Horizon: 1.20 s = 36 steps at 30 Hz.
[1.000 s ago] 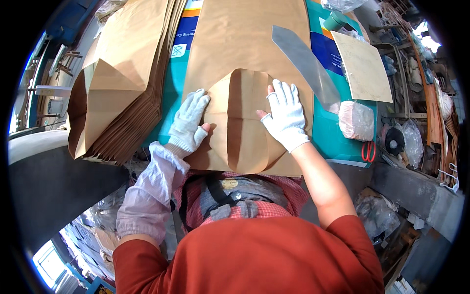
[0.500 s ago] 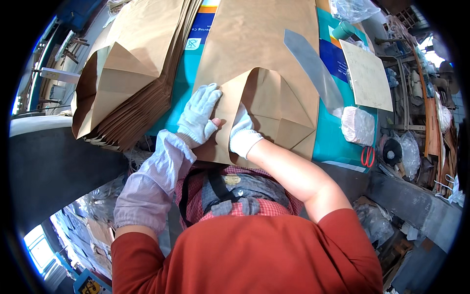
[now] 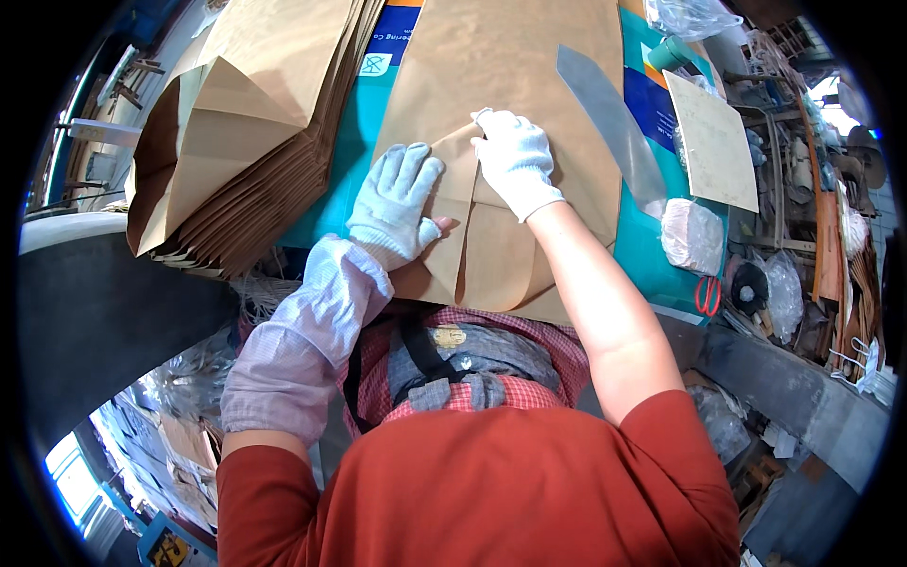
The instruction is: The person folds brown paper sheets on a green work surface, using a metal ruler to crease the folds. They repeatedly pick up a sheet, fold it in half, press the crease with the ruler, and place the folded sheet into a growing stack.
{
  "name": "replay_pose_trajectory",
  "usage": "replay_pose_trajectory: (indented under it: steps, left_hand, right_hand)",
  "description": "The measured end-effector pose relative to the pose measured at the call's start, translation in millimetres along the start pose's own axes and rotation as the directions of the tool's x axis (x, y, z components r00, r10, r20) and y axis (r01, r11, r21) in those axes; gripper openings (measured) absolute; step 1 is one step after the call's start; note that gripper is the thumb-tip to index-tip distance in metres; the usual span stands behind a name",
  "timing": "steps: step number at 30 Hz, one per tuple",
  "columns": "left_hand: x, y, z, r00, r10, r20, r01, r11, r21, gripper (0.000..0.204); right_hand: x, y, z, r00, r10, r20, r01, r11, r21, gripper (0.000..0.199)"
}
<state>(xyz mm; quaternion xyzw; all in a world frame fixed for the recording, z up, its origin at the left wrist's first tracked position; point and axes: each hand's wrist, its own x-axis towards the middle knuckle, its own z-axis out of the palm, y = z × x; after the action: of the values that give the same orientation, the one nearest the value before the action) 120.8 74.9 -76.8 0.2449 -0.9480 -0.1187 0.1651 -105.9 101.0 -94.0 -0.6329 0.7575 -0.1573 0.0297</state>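
A large brown paper bag lies flat in front of me, its near end folded into a flap with creases. My left hand, in a pale knitted glove with the thumb tip bare, rests flat on the bag's left side, fingers spread. My right hand, in a white glove, is closed at the upper edge of the folded end, its fingertips pinching the paper there. Part of that edge is hidden under the hand. A pointed, translucent flat blade-like strip lies along the bag's right side.
A stack of brown paper bags with opened ends stands at the left. On the teal printed sheet at right are a beige card, a white wrapped bundle, red-handled scissors and a green cylinder.
My right hand has come out of the bag's opening and moved up to the fold's far edge. The gaping opening is now pressed down toward me. My left hand stays flat, slightly shifted.
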Motion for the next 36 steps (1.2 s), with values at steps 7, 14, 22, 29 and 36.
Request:
replay_pose_trajectory:
  steps: [7,14,22,29,36]
  left_hand:
    - [-4.9,2.5,1.2,0.997,-0.063,0.044,0.057,0.991,0.124,0.084]
    - [37.8,12.2,5.4,0.993,0.07,0.097,-0.073,0.997,0.029,0.095]
    - [66.9,20.3,23.4,0.999,-0.01,0.039,0.012,0.999,-0.052,0.069]
    - [-48.6,-2.9,-16.8,0.938,-0.346,-0.032,0.339,0.892,0.297,0.096]
    - [-42.7,22.7,-8.9,0.999,-0.014,-0.035,0.012,0.999,-0.048,0.076]
  right_hand:
    - [-1.3,-28.4,-103.4,0.896,0.111,0.429,-0.122,0.992,-0.002,0.041]
    - [-60.9,223.6,-59.5,0.845,0.534,-0.038,-0.529,0.822,-0.209,0.074]
    - [-59.3,147.8,-93.4,0.872,0.483,-0.081,-0.426,0.829,0.363,0.022]
    - [-112.3,82.4,-53.5,0.986,0.151,0.068,-0.166,0.909,0.383,0.01]
    - [-89.5,72.3,-46.9,0.996,0.059,0.063,-0.075,0.956,0.282,0.013]
